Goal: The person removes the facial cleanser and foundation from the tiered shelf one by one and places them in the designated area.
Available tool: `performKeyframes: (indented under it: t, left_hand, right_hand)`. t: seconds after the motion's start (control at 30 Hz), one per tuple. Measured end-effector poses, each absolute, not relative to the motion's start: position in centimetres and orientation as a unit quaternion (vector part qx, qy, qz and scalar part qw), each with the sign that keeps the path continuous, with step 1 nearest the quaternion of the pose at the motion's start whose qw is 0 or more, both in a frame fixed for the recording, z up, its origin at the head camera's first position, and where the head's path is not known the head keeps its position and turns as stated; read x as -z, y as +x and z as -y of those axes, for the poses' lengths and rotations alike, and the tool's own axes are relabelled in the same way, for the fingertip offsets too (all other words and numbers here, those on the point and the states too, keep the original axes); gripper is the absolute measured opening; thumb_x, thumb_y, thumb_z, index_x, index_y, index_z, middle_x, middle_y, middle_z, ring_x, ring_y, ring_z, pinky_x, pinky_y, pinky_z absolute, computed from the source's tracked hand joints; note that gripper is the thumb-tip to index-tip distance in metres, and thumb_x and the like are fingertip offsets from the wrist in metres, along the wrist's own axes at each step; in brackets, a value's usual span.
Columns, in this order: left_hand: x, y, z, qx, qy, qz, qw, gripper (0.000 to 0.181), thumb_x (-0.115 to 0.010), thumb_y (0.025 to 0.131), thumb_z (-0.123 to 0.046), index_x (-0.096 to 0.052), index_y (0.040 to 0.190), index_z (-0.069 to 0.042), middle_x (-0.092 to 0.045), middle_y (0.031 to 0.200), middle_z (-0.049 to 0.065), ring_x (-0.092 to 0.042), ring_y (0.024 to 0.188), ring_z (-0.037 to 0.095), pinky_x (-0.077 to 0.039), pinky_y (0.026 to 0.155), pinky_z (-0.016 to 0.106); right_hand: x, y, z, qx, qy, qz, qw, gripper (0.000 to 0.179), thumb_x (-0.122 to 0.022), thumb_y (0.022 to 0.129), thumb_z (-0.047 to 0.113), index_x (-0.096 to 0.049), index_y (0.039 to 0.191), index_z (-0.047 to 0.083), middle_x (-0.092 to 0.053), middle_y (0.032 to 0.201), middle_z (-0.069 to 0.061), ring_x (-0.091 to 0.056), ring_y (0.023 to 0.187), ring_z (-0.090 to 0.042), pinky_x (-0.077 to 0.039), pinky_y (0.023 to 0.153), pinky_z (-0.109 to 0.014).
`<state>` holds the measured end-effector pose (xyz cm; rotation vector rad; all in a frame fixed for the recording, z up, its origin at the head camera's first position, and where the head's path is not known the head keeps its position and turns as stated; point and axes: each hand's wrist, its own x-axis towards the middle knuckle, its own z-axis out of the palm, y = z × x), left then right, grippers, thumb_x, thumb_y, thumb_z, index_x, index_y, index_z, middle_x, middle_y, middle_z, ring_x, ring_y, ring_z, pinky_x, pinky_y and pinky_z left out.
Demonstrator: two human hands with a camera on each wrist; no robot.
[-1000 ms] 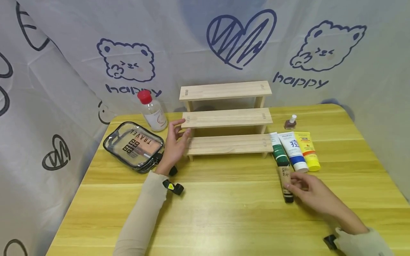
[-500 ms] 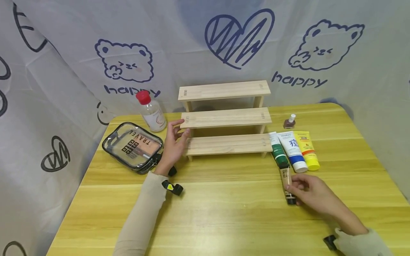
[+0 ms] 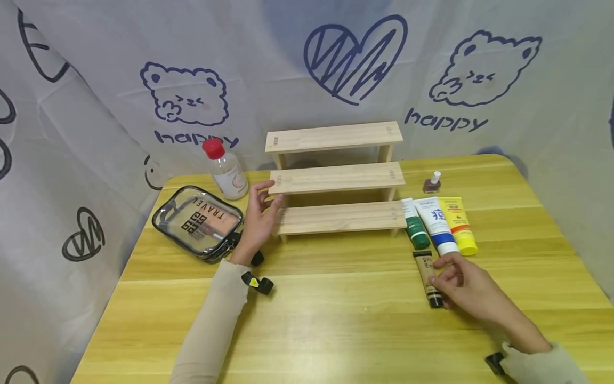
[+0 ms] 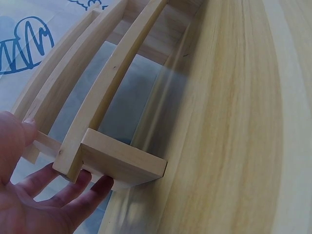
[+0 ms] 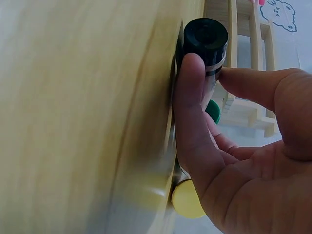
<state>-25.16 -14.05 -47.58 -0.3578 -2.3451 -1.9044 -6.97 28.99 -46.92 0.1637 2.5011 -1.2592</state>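
Observation:
A three-step wooden display rack (image 3: 336,178) stands at the back of the table. My left hand (image 3: 260,221) grips its left end by the middle and lower steps. In the left wrist view, the thumb lies near one board and the fingertips touch the end of another beside a leg. At the right front my right hand (image 3: 462,282) pinches a small tan cosmetic tube (image 3: 427,272) with a black cap (image 5: 205,36) between thumb and fingers. The tube lies low over the table, cap toward me. Just behind it is a green and white tube (image 3: 415,226).
A white and blue tube (image 3: 437,224) and a yellow tube (image 3: 459,226) lie right of the rack. A small nail polish bottle (image 3: 432,184) stands behind them. On the left are a clear travel pouch (image 3: 196,221) and a red-capped bottle (image 3: 229,173).
The tan tube has shifted slightly toward me and turned a little, and a gap now separates it from the green and white tube. My left hand keeps its place on the rack.

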Motion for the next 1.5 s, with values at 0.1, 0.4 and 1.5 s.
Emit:
performKeyframes:
  t: [0.1, 0.4, 1.5]
  left_hand:
    - [47.6, -25.1, 14.0, 0.626, -0.117, 0.769, 0.051, 0.043, -0.058, 0.113, -0.008, -0.039, 0.152, -0.004, -0.053, 0.164, 0.018, -0.061, 0.139, 0.041, -0.049, 0.121, 0.054]
    - [47.5, -25.0, 14.0, 0.629, -0.116, 0.767, 0.048, 0.044, -0.058, 0.113, -0.009, -0.039, 0.153, -0.006, -0.055, 0.161, 0.019, -0.062, 0.137, 0.043, -0.051, 0.118, 0.054]
    - [45.6, -24.8, 14.5, 0.567, -0.139, 0.810, 0.059, 0.048, -0.063, 0.111, -0.012, -0.043, 0.154, -0.003, -0.045, 0.165, 0.020, -0.056, 0.145, 0.047, -0.057, 0.113, 0.060]
  right_hand:
    - [46.9, -7.0, -28.9, 0.440, 0.059, -0.881, 0.166, 0.045, -0.070, 0.109, 0.022, -0.051, 0.140, -0.005, -0.072, 0.102, -0.013, -0.070, 0.075, -0.019, -0.063, 0.062, -0.032]
    - [46.7, -7.0, -28.9, 0.442, 0.062, -0.880, 0.163, 0.046, -0.068, 0.110, 0.024, -0.051, 0.141, -0.006, -0.071, 0.103, -0.013, -0.070, 0.077, -0.019, -0.063, 0.064, -0.031]
    - [41.5, -10.6, -24.2, 0.419, -0.091, -0.903, -0.015, 0.025, -0.073, 0.107, 0.016, -0.069, 0.127, 0.003, -0.074, 0.096, -0.006, -0.064, 0.079, -0.005, -0.050, 0.063, -0.022]
